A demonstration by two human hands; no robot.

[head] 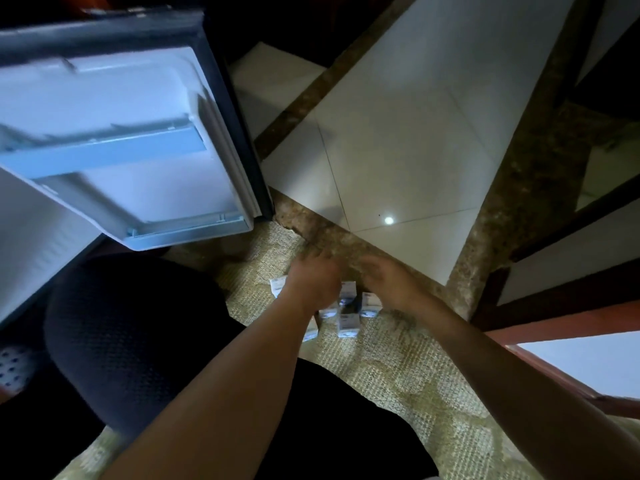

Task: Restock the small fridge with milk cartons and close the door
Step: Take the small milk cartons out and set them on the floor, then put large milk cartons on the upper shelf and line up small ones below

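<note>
Several small milk cartons [347, 323] stand bunched on the woven rug [398, 368], right of the open fridge door [131, 140]. Left hand [311, 284] and right hand [388, 282] hover over them; blur hides their fingers' state. Packed close, a grab could topple neighbours. Labels unreadable.

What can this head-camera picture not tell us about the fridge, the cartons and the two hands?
- Fridge interior: cut off by the left edge; only the open door shows.
- Milk cartons: the count is hidden by both hands; the print is too small.
- Left hand and right hand: motion blur hides any grip.
</note>
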